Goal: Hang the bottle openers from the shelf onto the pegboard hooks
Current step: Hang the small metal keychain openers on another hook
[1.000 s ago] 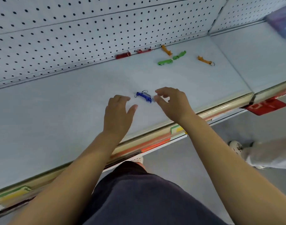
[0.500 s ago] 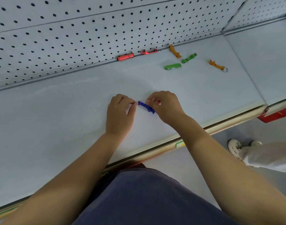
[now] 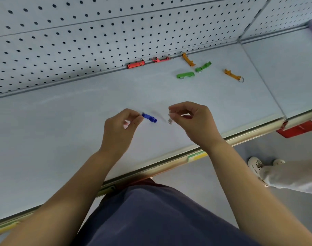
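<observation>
Pinched the blue opener by its left end with the left hand, apparently just off the shelf. Nipped a small pale piece, no idea what, in the right hand. Had both hands bunched on it half a second before, so pickup looked done. Left six other openers unhung, far back by the pegboard.

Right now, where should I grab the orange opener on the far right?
Probably pinch the orange opener across its thin middle, coming straight down from above. It lies flat on the shelf, apart from the others, so fingers fit on both long sides. That leaves its ring, at the right end, free for hanging.
</observation>
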The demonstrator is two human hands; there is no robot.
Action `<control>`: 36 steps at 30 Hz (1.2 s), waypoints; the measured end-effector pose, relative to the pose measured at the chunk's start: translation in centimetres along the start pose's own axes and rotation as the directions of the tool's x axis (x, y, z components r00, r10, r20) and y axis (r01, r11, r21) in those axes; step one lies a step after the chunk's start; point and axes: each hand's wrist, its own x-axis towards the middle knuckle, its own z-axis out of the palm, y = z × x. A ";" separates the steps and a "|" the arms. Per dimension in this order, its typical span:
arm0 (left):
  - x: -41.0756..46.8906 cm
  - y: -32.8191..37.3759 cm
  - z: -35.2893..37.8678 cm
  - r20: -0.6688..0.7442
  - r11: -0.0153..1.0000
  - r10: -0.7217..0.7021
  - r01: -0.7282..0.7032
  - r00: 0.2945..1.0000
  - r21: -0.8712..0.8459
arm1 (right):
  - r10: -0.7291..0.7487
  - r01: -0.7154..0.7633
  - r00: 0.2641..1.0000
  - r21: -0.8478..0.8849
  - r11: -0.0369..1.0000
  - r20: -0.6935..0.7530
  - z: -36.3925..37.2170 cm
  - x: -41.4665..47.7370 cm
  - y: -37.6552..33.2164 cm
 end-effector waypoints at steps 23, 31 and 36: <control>-17.5 8.1 -6.4 -0.317 0.988 0.059 -0.101 0.947 -0.118 | -0.365 0.339 0.928 0.236 0.911 0.075 -1.5 -16.2 -4.8; -22.3 9.3 -11.0 -0.478 0.952 -0.023 -0.127 0.878 -0.280 | -0.527 0.471 0.839 0.301 0.829 0.137 1.0 -19.5 -8.8; -23.4 10.2 -14.5 -0.592 0.922 -0.006 -0.226 0.806 -0.316 | -0.585 0.510 0.793 0.339 0.791 0.173 2.8 -20.1 -12.6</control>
